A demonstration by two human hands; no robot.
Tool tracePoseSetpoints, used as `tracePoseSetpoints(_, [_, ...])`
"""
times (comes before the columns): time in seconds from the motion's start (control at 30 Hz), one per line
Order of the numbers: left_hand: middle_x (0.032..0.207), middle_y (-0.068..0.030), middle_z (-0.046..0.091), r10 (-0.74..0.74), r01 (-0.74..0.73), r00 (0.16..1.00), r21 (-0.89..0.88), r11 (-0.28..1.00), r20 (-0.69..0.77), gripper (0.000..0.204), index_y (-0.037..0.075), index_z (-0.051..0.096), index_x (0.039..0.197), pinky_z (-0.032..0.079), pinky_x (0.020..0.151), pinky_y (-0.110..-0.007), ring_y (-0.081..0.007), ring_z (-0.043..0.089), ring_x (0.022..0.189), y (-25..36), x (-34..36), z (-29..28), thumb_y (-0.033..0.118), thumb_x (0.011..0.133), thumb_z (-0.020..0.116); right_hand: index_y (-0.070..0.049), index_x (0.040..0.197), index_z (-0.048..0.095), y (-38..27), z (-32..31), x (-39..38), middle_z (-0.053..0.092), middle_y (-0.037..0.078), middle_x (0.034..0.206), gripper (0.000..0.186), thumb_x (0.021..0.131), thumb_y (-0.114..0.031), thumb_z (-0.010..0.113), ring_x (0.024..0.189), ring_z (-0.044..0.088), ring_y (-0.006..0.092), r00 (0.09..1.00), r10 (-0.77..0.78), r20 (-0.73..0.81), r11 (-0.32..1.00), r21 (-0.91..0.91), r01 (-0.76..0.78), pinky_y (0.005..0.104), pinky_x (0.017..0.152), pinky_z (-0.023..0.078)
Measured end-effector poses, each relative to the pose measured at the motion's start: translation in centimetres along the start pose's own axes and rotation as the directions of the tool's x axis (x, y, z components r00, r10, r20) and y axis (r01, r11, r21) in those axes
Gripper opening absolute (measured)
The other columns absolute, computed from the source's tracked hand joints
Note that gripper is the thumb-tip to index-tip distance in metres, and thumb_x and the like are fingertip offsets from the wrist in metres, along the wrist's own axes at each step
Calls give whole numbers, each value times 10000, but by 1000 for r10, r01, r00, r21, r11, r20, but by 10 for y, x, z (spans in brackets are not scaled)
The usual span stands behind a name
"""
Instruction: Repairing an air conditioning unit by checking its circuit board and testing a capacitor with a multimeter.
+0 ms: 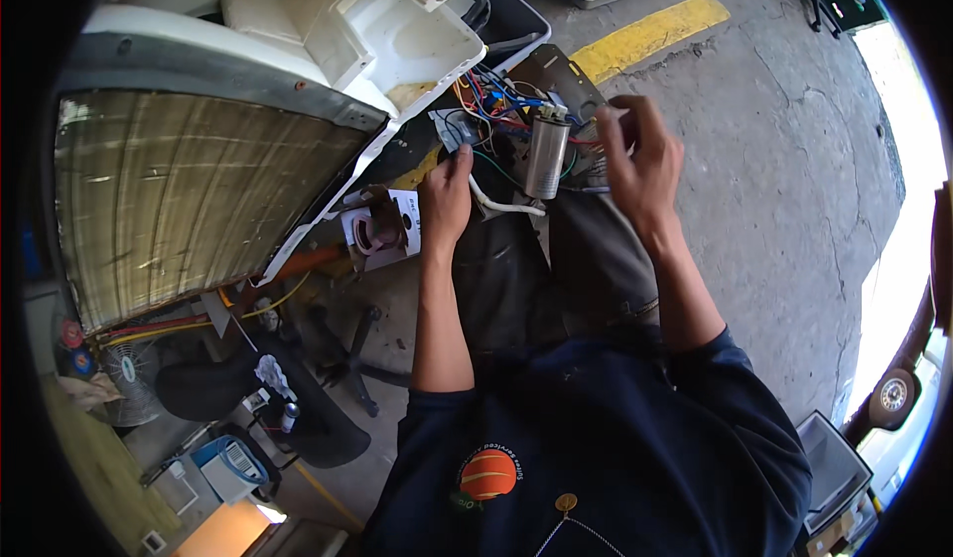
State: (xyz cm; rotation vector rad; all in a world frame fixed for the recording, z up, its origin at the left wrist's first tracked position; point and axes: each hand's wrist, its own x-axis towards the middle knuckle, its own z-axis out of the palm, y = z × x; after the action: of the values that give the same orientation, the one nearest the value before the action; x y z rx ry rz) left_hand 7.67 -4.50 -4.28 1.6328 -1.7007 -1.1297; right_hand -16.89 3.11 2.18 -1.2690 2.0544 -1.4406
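Observation:
A silver cylindrical capacitor [547, 158] stands in front of me, with wires at its top end. Behind it a bundle of coloured wires [501, 105] spills over a metal electrical panel [566, 75]. My left hand [447, 200] is closed at the near left edge of this assembly, its thumb against a grey plate [454, 128]. My right hand [645, 165] is raised just right of the capacitor, thumb and fingertips drawn together near a red wire. What the right fingertips hold, if anything, cannot be made out. A white sleeved cable [501, 204] curves below the capacitor.
A large appliance with a finned coil [199, 190] and a white plastic housing [412, 41] fills the left. An opened small box [382, 229] sits beside my left forearm. A black office chair [308, 418] is at lower left. Yellow floor paint [650, 36] runs beyond the panel.

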Motion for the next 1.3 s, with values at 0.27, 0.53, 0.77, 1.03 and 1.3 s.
tracePoseSetpoints(0.27, [702, -140, 654, 44, -44, 999, -18, 999, 21, 427, -54, 679, 855, 455, 651, -385, -181, 558, 661, -4, -12, 5, 331, 1040, 694, 63, 803, 641, 1, 42, -47, 683, 249, 645, 752, 906, -676, 736, 613, 724, 413, 944, 109, 312, 898, -438, 41, 486, 584, 574])
tracePoseSetpoints(0.53, [616, -178, 599, 39, -41, 994, -18, 999, -98, 409, -78, 657, 776, 425, 601, -424, -211, 511, 574, 32, -41, 4, 281, 960, 725, 82, 891, 781, 24, 16, -22, 706, 113, 679, 521, 800, -427, 845, 621, 672, 185, 886, 203, 417, 886, 308, -347, 365, 614, 514])
tracePoseSetpoints(0.77, [575, -174, 563, 6, 11, 987, 103, 995, -163, 412, -90, 651, 768, 410, 577, -429, -219, 490, 529, 49, -62, -18, 273, 953, 719, 100, 1010, 749, 8, -15, -1, 727, 105, 797, 557, 813, -410, 859, 672, 637, 142, 964, -9, 267, 950, 303, -76, 334, 643, 507])
tracePoseSetpoints(1.03, [541, -19, 544, -133, 123, 987, -116, 986, -89, 406, -19, 608, 645, 338, 489, -330, -95, 477, 486, 49, -50, -36, 229, 957, 686, 31, 1152, 650, 4, -10, 16, 696, 92, 835, 406, 999, -334, 740, 692, 661, 145, 821, 211, 531, 783, 411, -467, 301, 653, 525])
tracePoseSetpoints(1.3, [530, -8, 501, -76, 76, 997, -22, 997, -31, 410, -48, 608, 671, 334, 521, -345, -80, 427, 549, 65, -14, 4, 242, 945, 699, 53, 1365, 635, 36, -13, 37, 714, 109, 982, 528, 1005, -319, 738, 855, 673, 159, 953, 27, 301, 826, 531, -191, 336, 791, 553])
